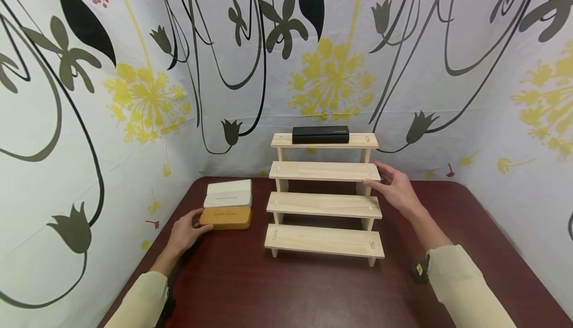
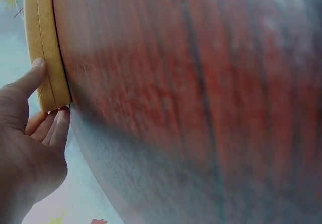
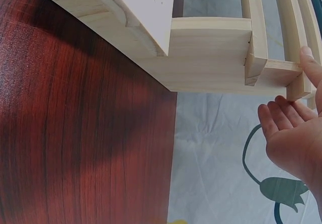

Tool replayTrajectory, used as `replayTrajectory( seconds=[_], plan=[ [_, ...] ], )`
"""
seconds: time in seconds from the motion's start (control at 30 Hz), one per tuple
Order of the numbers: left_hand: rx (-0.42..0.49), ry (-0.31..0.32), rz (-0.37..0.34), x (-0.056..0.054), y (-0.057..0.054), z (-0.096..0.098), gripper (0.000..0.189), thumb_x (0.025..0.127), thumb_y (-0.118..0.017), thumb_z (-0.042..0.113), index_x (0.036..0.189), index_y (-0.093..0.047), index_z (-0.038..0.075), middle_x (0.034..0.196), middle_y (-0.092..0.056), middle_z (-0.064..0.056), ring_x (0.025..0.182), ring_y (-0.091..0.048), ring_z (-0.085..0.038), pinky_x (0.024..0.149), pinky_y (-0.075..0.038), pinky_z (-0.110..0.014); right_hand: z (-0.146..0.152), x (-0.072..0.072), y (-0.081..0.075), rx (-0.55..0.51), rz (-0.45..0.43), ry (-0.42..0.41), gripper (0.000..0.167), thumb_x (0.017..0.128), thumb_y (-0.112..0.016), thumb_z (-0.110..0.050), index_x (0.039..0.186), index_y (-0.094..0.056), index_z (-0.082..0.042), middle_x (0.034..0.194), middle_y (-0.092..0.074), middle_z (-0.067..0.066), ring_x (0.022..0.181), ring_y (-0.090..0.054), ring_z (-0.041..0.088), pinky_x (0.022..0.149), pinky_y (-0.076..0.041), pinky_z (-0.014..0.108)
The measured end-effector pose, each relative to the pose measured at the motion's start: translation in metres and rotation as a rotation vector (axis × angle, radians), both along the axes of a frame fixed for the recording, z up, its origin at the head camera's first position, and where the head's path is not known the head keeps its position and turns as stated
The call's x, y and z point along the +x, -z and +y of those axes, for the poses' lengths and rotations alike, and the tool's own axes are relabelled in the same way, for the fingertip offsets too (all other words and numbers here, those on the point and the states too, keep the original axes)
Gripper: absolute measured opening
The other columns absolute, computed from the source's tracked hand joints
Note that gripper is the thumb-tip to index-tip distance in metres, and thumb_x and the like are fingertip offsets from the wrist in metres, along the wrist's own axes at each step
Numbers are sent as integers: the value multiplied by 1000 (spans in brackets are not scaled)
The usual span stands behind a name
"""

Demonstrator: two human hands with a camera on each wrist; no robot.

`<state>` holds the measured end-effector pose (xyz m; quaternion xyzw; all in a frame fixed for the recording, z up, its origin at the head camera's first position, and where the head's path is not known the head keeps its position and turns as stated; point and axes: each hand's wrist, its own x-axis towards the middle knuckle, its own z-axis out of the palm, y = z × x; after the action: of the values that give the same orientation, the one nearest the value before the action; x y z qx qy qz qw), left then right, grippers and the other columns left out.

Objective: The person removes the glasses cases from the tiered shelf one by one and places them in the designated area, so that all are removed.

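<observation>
A mustard-yellow eyeglass case (image 1: 225, 218) lies flat on the dark red table at the left. My left hand (image 1: 184, 233) grips its left end, with the thumb on the near long side, as the left wrist view also shows, and the fingers (image 2: 61, 126) at the end. To the right stands a pale wooden tiered display stand (image 1: 325, 204) with several steps. At the right end of its second step from the top, my right hand (image 1: 396, 188) holds the board, thumb on the front edge and fingers (image 3: 279, 114) at its end.
Two white cases (image 1: 228, 198) lie right behind the yellow one. On the stand's top step rests a long black case (image 1: 320, 135). A patterned cloth (image 1: 331, 79) hangs close behind and along both sides of the table (image 1: 291, 293).
</observation>
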<state>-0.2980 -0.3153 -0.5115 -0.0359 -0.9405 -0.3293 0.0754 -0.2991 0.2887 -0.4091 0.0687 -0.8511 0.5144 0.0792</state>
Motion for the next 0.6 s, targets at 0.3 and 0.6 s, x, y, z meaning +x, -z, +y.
replayTrajectory(
  seconds=[0.3, 0.6],
  plan=[
    [-19, -7, 5, -1, 1, 3, 75, 95, -84, 28, 152, -50, -7, 150, -54, -33, 121, -67, -47, 101, -53, -60, 1, 0, 2, -14, -2, -2, 90, 100, -77, -35, 167, -28, 0, 165, -37, 28, 149, -41, 46, 118, -36, 61],
    [-14, -13, 5, -2, 0, 2, 73, 95, -84, 27, 151, -52, -7, 147, -55, -34, 121, -66, -49, 101, -53, -60, 1, -1, 2, -5, 2, -1, 90, 100, -78, -35, 167, -28, 0, 165, -37, 28, 149, -41, 46, 118, -37, 61]
  ],
)
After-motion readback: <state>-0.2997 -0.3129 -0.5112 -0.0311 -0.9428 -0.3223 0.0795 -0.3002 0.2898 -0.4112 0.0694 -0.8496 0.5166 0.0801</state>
